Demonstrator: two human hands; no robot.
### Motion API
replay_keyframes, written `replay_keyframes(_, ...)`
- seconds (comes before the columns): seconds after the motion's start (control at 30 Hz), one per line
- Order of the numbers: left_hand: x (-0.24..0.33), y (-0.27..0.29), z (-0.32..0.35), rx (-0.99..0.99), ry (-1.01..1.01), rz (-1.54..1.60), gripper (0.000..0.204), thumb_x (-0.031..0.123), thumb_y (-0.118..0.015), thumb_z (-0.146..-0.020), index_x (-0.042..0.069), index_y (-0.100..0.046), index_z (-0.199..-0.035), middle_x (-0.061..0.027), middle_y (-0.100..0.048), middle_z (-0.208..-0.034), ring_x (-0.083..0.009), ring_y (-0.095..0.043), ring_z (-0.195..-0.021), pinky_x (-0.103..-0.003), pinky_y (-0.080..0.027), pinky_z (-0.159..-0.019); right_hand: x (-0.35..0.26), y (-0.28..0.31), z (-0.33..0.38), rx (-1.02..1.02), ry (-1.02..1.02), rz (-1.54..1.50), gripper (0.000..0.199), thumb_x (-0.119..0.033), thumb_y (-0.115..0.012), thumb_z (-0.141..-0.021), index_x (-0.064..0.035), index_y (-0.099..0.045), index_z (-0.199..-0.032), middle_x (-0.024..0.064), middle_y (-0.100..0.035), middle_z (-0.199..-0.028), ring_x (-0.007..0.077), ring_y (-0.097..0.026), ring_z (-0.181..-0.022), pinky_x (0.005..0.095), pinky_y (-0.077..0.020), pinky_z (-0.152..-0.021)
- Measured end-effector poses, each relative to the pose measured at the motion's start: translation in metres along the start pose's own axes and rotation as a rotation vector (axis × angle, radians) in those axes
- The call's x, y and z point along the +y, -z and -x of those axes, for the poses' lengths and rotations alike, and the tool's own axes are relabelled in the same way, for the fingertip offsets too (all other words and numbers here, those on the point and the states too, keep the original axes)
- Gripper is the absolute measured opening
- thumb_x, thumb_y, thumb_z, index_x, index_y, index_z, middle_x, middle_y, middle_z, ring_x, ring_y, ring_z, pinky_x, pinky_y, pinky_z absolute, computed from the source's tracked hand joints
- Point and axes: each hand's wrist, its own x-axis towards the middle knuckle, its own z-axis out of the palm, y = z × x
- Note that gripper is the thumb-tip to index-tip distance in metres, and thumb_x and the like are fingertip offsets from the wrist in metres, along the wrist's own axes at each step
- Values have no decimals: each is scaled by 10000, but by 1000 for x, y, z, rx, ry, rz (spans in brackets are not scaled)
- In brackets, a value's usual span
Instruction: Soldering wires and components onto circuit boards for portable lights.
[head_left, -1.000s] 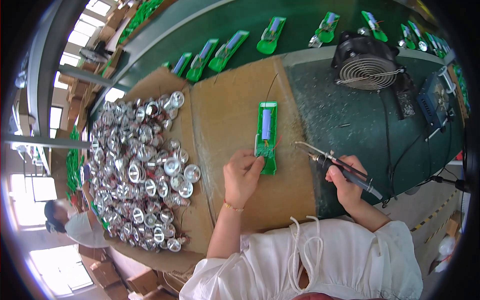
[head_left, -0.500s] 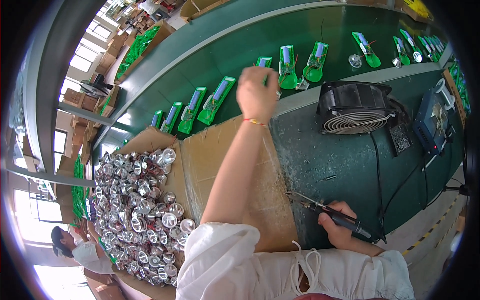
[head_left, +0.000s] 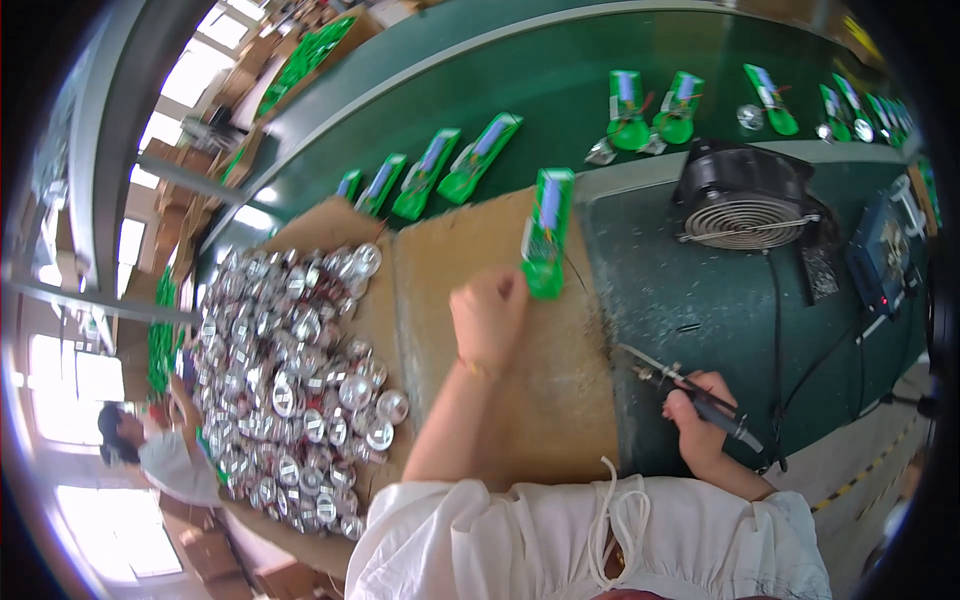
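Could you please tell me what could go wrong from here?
The soldering iron in the right hand points toward the cardboard and, if hot, could scorch it. The left hand, blurred beside the green housing, might snag the thin dark wire there.

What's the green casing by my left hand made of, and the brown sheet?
The green casing looks like smooth, moulded plastic, from its even, bright colour. The brown sheet is probably matte cardboard, given its tan colour and long crease.

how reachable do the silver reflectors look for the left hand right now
Probably yes: only cardboard shows between the left hand and the silver reflectors, though blur hides whether it holds the green casing.
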Motion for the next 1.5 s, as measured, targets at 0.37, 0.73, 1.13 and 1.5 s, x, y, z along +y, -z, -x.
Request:
replay_keyframes(0.37, -59, 109, 93, 485, 231, -646, 120, 189, -634, -698, 89, -620, -762, -99, -535, -907, -271, -528, -858, -391, -428, -678, 0, -2, 8, -21, 121, 12, 136, -65, -592, -816, 22, -500, -863, 77, -535, -738, 103, -532, -571, 220, -456, -522)
replay_keyframes(0.73, -96, 128, 89, 468, 271, -698, 222, 292, -557, -839, 125, -699, -872, -20, -654, -934, -237, -562, -868, -375, -419, -792, -6, -9, 18, -15, 191, 4, 149, -67, -610, -810, 33, -521, -874, 82, -556, -716, 106, -538, -581, 220, -446, -522)
replay_keyframes(1.13, -17, 91, 126, 212, 4, 110, 116, 73, -683, -715, 20, -676, -818, -98, -670, -776, -213, -632, -681, -297, -486, -654, -22, -21, 38, -159, 211, -18, 150, -62, -605, -803, 32, -504, -862, 97, -555, -681, 112, -528, -571, 224, -432, -521)
replay_keyframes(1.5, -12, 51, 146, -74, 56, 411, 168, 66, -680, -725, 31, -674, -889, -106, -645, -765, -206, -602, -625, -282, -475, -584, -12, -27, 42, -281, 270, 42, 161, -79, -645, -782, 24, -528, -821, 71, -560, -643, 92, -491, -555, 222, -381, -489)
